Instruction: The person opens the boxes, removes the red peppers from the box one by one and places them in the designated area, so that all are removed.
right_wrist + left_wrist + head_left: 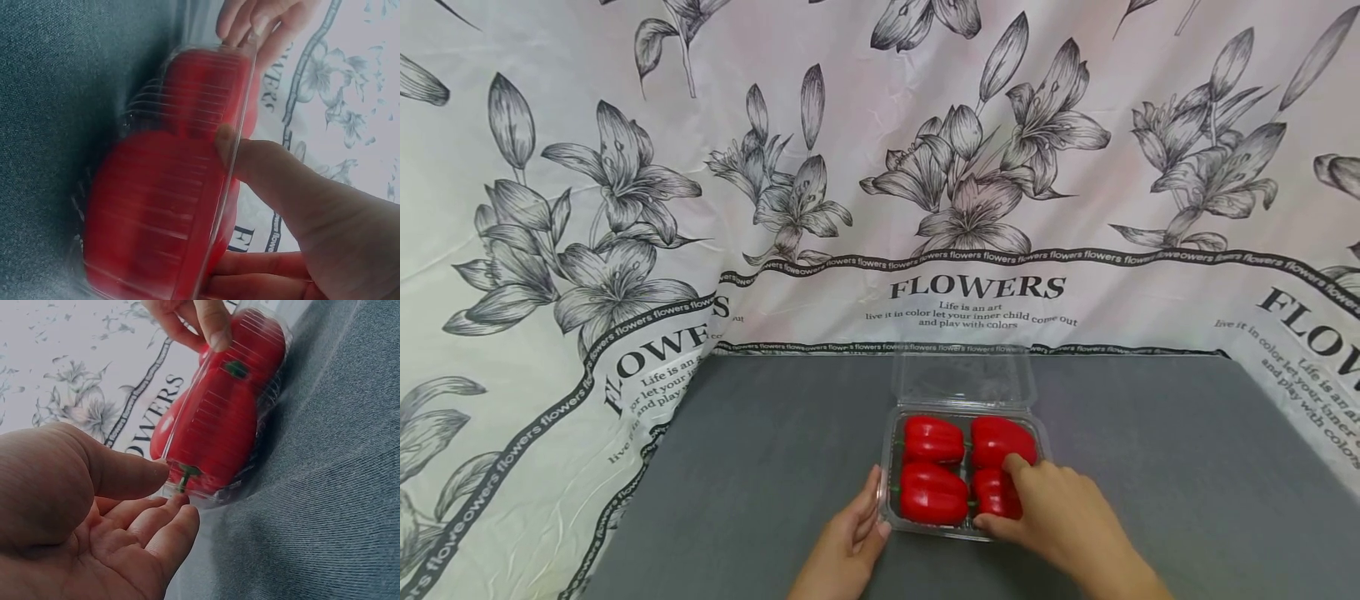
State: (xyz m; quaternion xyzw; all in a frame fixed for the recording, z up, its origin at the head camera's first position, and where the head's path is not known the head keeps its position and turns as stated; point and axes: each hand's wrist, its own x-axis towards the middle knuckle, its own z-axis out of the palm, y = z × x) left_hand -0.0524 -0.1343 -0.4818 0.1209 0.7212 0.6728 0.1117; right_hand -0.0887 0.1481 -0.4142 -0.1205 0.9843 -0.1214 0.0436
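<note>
Several red bell peppers sit in a clear plastic clamshell box [925, 528], two on the left side and two on the right. My left hand [848, 533] holds the box's left rim, thumb above and fingers below in the left wrist view. Curled over the front-right bell pepper [992, 493] is my right hand [1067, 508], its thumb at the front rim and its fingers on the far side. The back-right bell pepper [1000, 440] lies just beyond those fingers. Green stems [236, 369] show on the left-side peppers.
The box's clear lid [962, 377] stands raised at the back, hinged to the base. Under the box is a grey tabletop [760, 467]. A white floral cloth [820, 300] with printed lettering hangs behind the table and along its sides.
</note>
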